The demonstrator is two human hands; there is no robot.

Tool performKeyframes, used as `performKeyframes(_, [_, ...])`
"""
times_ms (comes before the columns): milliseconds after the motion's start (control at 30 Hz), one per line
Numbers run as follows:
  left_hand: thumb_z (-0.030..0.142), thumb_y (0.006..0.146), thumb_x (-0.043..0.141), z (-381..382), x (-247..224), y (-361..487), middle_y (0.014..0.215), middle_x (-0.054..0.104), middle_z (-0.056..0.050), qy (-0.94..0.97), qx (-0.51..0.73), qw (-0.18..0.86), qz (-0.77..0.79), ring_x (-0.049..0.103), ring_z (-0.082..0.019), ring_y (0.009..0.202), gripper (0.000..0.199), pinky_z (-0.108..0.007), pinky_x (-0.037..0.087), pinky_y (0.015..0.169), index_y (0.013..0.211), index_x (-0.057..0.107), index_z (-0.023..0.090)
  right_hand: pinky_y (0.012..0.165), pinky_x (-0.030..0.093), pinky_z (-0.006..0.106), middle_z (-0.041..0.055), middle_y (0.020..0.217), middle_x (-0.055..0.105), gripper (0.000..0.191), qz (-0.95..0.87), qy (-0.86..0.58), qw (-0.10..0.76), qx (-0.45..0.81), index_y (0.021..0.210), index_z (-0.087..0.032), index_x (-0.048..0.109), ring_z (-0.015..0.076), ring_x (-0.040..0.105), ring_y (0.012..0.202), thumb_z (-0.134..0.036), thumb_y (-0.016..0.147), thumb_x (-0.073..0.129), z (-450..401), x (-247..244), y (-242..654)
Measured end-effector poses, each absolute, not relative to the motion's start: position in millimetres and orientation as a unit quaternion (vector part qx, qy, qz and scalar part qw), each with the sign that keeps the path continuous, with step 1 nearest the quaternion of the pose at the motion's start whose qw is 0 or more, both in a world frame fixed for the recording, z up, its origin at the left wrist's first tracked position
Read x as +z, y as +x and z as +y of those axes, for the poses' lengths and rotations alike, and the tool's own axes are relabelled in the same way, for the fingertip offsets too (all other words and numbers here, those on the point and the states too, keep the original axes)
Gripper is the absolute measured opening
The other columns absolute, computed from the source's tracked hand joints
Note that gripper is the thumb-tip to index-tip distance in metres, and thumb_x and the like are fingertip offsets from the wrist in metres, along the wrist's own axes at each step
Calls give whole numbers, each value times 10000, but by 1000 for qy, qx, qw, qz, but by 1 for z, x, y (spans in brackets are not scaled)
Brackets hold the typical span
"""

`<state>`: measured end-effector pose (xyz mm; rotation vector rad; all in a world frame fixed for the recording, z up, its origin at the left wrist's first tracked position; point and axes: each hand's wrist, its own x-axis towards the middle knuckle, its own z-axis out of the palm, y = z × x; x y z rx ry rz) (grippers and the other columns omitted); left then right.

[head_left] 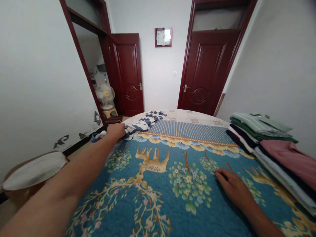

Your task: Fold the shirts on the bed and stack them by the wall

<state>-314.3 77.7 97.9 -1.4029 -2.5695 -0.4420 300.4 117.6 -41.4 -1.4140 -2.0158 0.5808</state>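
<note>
At the far left edge of the table, my left hand [116,130] is closed on a blue-and-white striped cloth [145,122]. The cloth lies bunched along the edge, and part of it hangs past my wrist. My right hand [230,184] hovers over or rests on the teal quilted cover [153,184], with its thumb and fingers close together near a printed tree; whether anything is between them is too small to tell. The cover is printed with deer, trees and branches and has a striped far border.
Two piles of folded clothes stand at the right, one topped by a light green garment [261,123], one by a pink garment [288,154]. A round stool [34,171] is at the left. Beyond are a fan [105,93] and two dark red doors.
</note>
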Motion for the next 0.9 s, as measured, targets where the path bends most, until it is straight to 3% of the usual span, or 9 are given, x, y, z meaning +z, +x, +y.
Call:
performKeyframes(100, [602, 781, 759, 42, 66, -331, 1325, 728, -299, -423, -60, 75, -901, 657, -538, 1255, 654, -707, 475, 1025, 1272, 750, 170, 933, 561, 434, 64, 1057, 830, 433, -768, -529, 286, 220, 1013, -284, 792, 324, 760, 1030, -605, 939, 511, 118, -42, 303])
performKeyframes(167, [679, 820, 699, 21, 51, -344, 1376, 714, -275, -411, -21, 37, -911, 663, -530, 1259, 737, -695, 498, 1012, 1380, 700, 201, 936, 558, 422, 65, 1062, 829, 442, -771, -528, 282, 219, 1030, -271, 792, 317, 760, 1035, -599, 947, 506, 117, -42, 304])
performKeyframes(333, [394, 935, 588, -17, 34, -360, 1315, 749, -248, -427, 6, 20, -904, 719, -453, 1183, 438, -539, 575, 933, 1289, 727, 177, 905, 561, 404, 64, 1046, 829, 428, -772, -528, 290, 203, 1010, -267, 797, 307, 763, 1009, -577, 944, 509, 118, -42, 303])
performKeyframes(600, [324, 979, 511, -28, 59, -349, 1292, 724, -285, -410, 16, 81, -908, 718, -440, 1141, 403, -503, 571, 901, 1278, 704, 133, 879, 547, 376, 61, 1028, 829, 422, -776, -528, 297, 176, 1012, -261, 800, 285, 762, 971, -540, 954, 490, 118, -42, 301])
performKeyframes(767, [264, 943, 552, -35, 69, -339, 1371, 688, -307, -410, 31, 50, -910, 693, -457, 1215, 463, -528, 565, 941, 1362, 669, 104, 870, 527, 367, 70, 995, 822, 429, -785, -524, 294, 152, 997, -254, 790, 281, 754, 957, -521, 984, 455, 121, -45, 299])
performKeyframes(900, [257, 913, 599, -42, 56, -314, 1376, 713, -270, -428, 42, 12, -903, 711, -433, 1224, 475, -525, 577, 960, 1366, 697, 148, 891, 518, 375, 73, 1010, 826, 423, -786, -528, 288, 143, 1002, -253, 782, 288, 752, 987, -508, 986, 445, 125, -48, 297])
